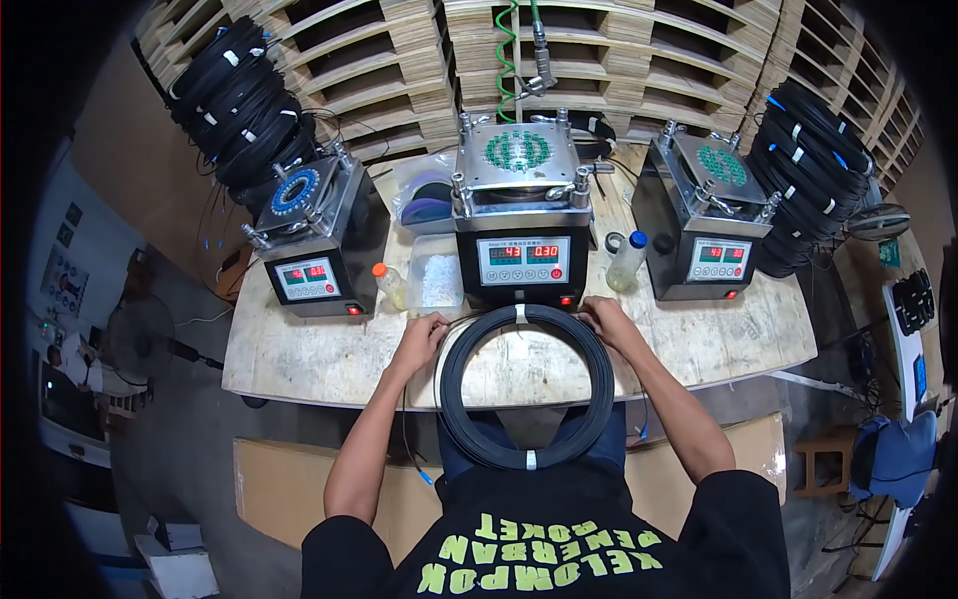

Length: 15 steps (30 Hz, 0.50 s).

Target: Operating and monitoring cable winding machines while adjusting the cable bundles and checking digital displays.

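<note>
Nearest, a black cotton T-shirt with lime-green lettering (544, 551) on the wearer's torso, dark blue trousers beyond it.

Item: one round coil of thin black cable (455, 389), bound by two white tape bands, one at its far point, one at its near point. Location: directly before the torso, far part over the pale wooden table (699, 344), near part overhanging the table's edge above the lap. A ring, so no true long axis; the line between the bands runs almost straight away from the body, between the hands.

Item: two loose cable ends, each hanging below the table edge: one blue-tipped connector (426, 478) left of the coil, another (644, 432) to its right.

Item: left hand (417, 341), at the coil's upper left; fingers curled well in, coil lying to its right and nearer the body.

Item: right hand (611, 324), at the coil's upper right; fingers bent, coil to its left. This hand is the nearer to the rim. Fingertips are small in this view; whether either hand grips cable cannot be told.

Beyond: a clear bottle with an orange cap (390, 290) on the left, a clear bottle with a blue cap (627, 264) on the right; between them, a black box-shaped machine with a steel top and red digits (519, 215).

Farthest: stacked plywood pallets (399, 80).
</note>
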Tool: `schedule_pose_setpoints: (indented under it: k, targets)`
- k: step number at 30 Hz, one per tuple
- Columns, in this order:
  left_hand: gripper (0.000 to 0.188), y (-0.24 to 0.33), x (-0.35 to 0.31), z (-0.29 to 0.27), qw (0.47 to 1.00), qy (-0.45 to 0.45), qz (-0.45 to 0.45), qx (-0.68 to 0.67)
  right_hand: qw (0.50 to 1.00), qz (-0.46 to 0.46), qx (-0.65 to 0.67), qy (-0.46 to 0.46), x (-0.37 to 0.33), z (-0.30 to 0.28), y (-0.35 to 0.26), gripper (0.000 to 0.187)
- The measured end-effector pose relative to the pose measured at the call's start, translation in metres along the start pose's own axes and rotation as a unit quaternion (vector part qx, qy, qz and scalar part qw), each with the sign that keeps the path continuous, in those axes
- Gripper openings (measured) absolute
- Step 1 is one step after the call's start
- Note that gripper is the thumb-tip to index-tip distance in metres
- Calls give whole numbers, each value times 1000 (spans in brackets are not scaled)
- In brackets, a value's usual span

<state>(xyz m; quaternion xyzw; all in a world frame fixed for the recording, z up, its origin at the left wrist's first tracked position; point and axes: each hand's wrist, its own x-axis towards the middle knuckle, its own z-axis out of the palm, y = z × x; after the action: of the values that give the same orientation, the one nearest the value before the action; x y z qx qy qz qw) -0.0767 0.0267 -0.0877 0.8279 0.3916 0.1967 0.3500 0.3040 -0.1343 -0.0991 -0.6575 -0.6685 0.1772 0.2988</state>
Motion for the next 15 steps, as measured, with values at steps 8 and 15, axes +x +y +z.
schedule_pose_setpoints:
  k: [8, 15]
  targets:
    - [15, 18, 0, -16, 996, -67, -49, 10, 989, 82, 115, 36, -31, -11, 5, 5]
    - [35, 26, -20, -7, 999, -37, 5, 36, 973, 190, 122, -47, -39, -10, -28, 61]
